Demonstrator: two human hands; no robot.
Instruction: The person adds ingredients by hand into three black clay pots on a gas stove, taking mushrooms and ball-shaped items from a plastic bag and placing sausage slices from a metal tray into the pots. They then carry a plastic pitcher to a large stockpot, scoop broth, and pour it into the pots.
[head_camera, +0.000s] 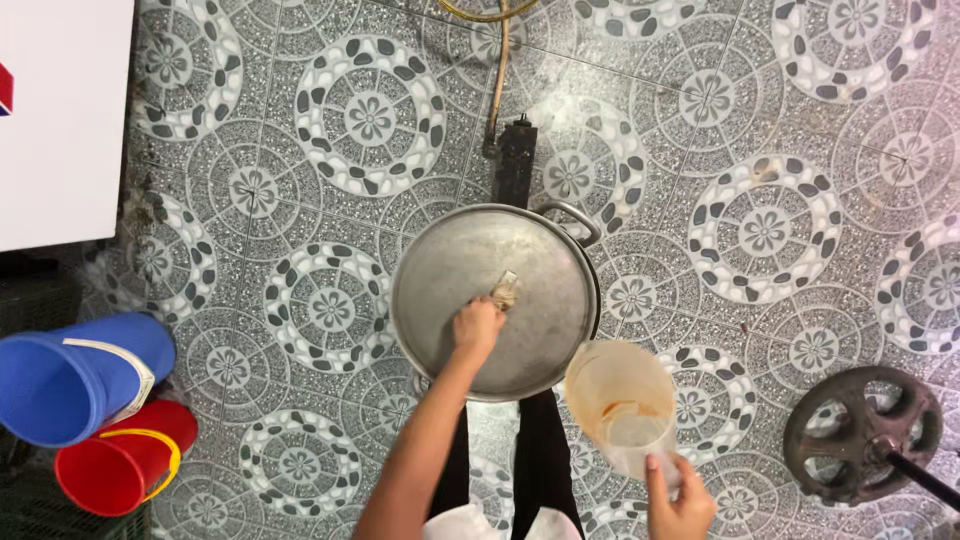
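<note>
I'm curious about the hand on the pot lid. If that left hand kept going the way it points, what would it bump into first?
Probably the lid handle, right at the left hand's fingertips on the metal lid; it may already be touching it.

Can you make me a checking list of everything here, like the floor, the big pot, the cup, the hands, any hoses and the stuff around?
Surface: patterned grey tile floor, seen from above.
Job's things: big round metal pot with its lid on; clear plastic jug with orange residue inside.
Clutter: blue bucket and red bucket, both on their sides.
Hands: left hand grips the lid handle; right hand holds the jug from below, fingers wrapped around it.
Cables: a yellowish hose runs to the burner arm under the pot.
Surroundings: white box at left; rusty iron wheel at right.
</note>
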